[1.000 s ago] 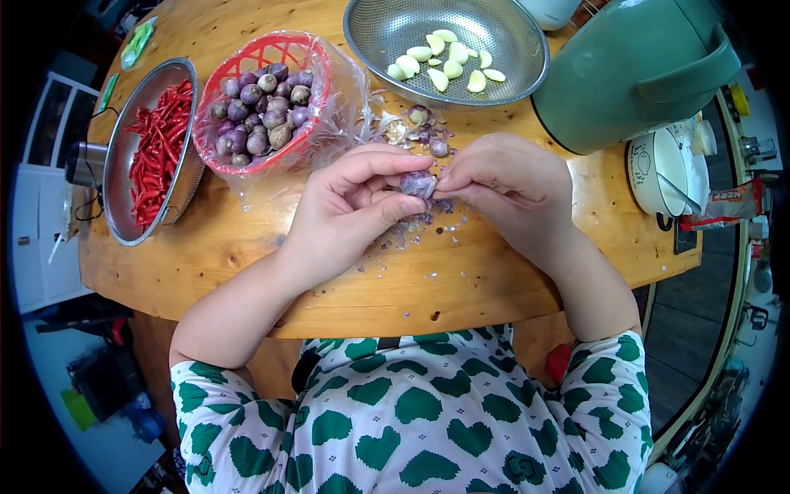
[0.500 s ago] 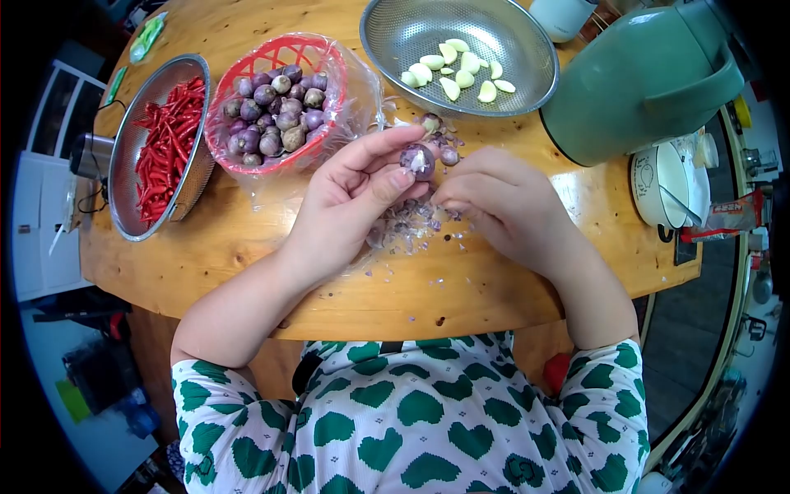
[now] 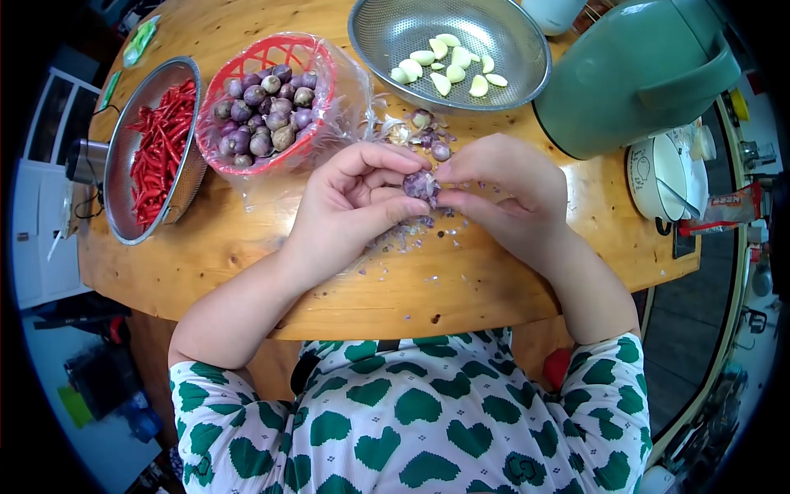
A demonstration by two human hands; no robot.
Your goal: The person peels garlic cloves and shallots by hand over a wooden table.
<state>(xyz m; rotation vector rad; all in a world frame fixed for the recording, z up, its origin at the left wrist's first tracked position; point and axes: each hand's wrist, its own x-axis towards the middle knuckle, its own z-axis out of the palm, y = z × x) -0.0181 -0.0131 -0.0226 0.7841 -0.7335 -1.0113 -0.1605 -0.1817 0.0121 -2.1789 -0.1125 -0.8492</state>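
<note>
A small purple garlic bulb (image 3: pixel 420 188), its skin partly torn and pale in patches, is held above the table. My left hand (image 3: pixel 355 191) grips it from the left between thumb and fingers. On its right side, the thumb and forefinger of my right hand (image 3: pixel 512 183) pinch at the skin. Just beyond lie loose purple bulbs (image 3: pixel 441 151) among papery peelings (image 3: pixel 397 130). More skin flakes (image 3: pixel 403 239) are scattered on the wood below my hands.
A red basket (image 3: pixel 325 62) lined with clear plastic holds many purple bulbs. Left of it stands a metal colander (image 3: pixel 183 193) of red chillies (image 3: pixel 160 156). Another colander (image 3: pixel 370 49) at the back holds peeled cloves (image 3: pixel 440 82). A green jug (image 3: pixel 617 90) and white pot (image 3: pixel 646 185) stand right.
My right hand has risen and come in to the bulb, with its thumb and forefinger at the skin. The bulb has dropped slightly toward me, and the view has shifted a little.
</note>
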